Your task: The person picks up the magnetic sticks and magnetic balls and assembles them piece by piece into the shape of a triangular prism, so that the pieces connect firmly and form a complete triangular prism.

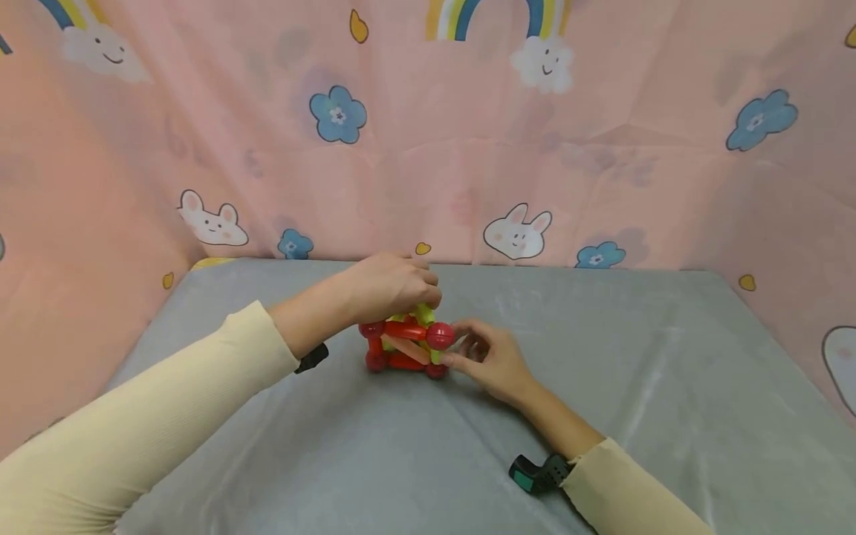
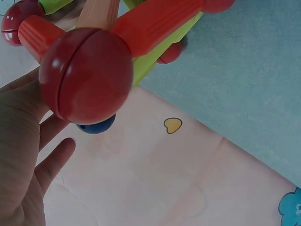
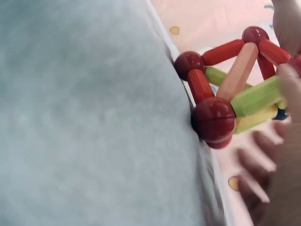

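Note:
A frame of magnetic building sticks and balls (image 1: 405,331) stands on the grey table. Its sticks are red, yellow-green and peach; dark red balls (image 2: 87,75) join them at the corners, and a blue ball (image 2: 99,126) shows behind. From above, my left hand (image 1: 388,284) reaches over the top and grips the far upper part by a yellow-green piece; its fingertips are partly hidden. At the right side, my right hand (image 1: 491,360) pinches the near-right upright, a green stick (image 3: 257,95), thumb in front and other fingers curled behind.
The grey cloth-covered table (image 1: 635,386) spreads around the frame. A pink printed curtain (image 1: 428,171) hangs along its back and sides. Black bands are on both wrists; the right one (image 1: 540,474) lies close to the tabletop.

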Action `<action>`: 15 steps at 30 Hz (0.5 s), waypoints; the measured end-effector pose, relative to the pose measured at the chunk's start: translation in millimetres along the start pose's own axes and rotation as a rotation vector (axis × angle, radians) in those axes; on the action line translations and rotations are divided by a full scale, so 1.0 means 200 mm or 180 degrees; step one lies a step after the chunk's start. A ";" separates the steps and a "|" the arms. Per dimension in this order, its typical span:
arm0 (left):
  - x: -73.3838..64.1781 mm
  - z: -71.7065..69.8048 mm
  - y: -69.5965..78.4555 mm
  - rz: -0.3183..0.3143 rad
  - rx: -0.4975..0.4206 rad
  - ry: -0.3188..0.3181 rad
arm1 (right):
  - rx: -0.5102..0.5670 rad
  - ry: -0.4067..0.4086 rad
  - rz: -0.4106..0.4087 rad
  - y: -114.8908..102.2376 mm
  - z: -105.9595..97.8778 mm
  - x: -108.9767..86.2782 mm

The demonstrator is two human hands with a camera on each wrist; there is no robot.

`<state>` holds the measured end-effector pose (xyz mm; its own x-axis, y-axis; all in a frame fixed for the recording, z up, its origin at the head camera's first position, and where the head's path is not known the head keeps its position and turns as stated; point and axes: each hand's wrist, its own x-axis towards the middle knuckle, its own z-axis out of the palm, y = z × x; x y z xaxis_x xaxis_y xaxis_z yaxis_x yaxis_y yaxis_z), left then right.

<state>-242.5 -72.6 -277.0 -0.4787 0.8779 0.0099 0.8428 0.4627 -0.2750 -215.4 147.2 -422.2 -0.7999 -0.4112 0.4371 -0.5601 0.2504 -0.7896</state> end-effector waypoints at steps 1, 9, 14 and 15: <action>0.00 0.00 0.00 -0.0014 -0.0012 0.0004 | 0.0036 0.0124 -0.0100 -0.01 0.00 0.00; 0.00 -0.01 -0.01 -0.0104 -0.0119 0.0003 | 0.0155 0.0284 -0.0227 -0.07 0.03 0.02; 0.00 -0.01 -0.01 -0.0216 -0.0288 -0.0033 | 0.0032 0.0296 0.0172 -0.11 0.04 0.02; 0.00 -0.01 -0.01 -0.0246 -0.0322 -0.0049 | 0.0019 0.0275 0.0230 -0.12 0.04 0.02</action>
<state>-243.9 -73.3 -275.5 -0.5462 0.8375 0.0125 0.8234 0.5396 -0.1756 -203.9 131.8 -405.4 -0.8539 -0.3151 0.4141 -0.4992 0.2714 -0.8229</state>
